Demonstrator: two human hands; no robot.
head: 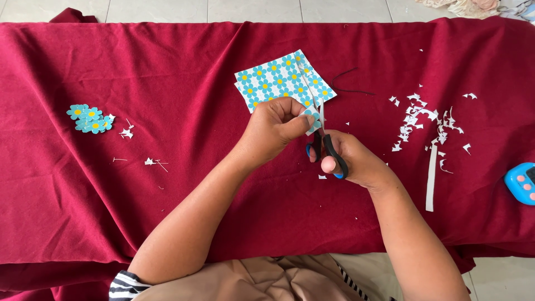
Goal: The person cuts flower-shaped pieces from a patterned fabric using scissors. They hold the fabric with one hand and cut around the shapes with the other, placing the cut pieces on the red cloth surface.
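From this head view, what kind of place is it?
Probably a home craft spot on the floor: a dark red cloth spread over pale tiles, paper scraps, and a pile of cut-out flowers. The right hand works scissors on flower-print paper.

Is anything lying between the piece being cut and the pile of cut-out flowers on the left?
Almost nothing: bare dark red cloth lies between the flower-printed paper piece and the pile of blue paper flowers, with only small white paper scraps beside the pile.

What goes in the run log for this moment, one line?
left hand: pinches small flower piece | right hand: scissors, blades at piece | flower sheet behind | cut flowers far left | scraps right
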